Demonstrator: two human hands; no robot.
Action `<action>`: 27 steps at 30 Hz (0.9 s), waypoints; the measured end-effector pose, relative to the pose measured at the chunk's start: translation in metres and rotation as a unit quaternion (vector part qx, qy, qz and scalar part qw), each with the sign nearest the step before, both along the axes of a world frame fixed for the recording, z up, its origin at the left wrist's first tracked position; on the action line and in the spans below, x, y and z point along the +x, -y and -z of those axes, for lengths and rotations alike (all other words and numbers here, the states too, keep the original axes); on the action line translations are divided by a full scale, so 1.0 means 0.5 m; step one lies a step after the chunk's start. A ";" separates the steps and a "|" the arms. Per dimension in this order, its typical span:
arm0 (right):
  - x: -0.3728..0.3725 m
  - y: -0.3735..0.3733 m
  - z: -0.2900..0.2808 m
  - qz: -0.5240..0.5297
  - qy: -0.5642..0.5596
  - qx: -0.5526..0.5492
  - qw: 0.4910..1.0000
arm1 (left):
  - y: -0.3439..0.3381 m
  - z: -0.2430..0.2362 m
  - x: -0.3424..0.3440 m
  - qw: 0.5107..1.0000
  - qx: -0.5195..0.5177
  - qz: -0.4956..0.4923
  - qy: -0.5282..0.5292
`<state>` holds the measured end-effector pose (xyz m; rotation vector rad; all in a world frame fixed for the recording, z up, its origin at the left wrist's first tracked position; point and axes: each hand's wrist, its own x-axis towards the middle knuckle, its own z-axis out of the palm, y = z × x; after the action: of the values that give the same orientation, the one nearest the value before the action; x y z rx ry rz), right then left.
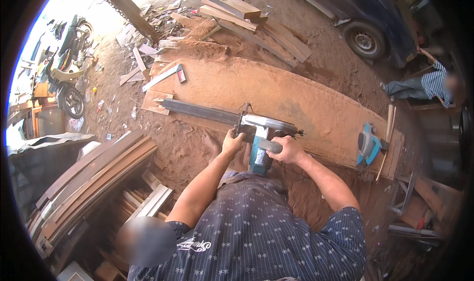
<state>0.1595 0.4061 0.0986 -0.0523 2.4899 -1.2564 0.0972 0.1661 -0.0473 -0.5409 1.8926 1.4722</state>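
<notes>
A teal and silver circular saw rests on a long dark board, which lies along a sawdust-covered wooden work surface. My left hand is closed at the saw's front left, around its edge or the board; which one is unclear. My right hand grips the saw's rear handle. A metal square with a red part lies on the surface's left part. A teal electric planer sits at its right end, beside thin sticks.
Stacked planks and offcuts lie beyond the surface. More boards are piled at lower left. A motorbike stands at left, a dark vehicle at upper right. Another person is at the right. A post rises upper left.
</notes>
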 end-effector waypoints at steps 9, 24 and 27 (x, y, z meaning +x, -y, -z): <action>-0.037 0.056 0.008 -0.018 -0.027 0.002 0.999 | 0.047 -0.029 -0.031 1.000 -0.007 -0.024 0.003; -0.093 0.153 0.004 -0.016 -0.038 0.027 0.999 | 0.139 -0.013 -0.083 1.000 -0.016 -0.019 -0.002; -0.100 0.168 0.009 -0.017 -0.030 0.033 0.999 | 0.155 -0.020 -0.094 1.000 -0.007 -0.015 -0.015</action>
<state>0.1092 0.3220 0.0942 -0.1165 2.5692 -1.1742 0.0502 0.0889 -0.0375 -0.5588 1.9257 1.4952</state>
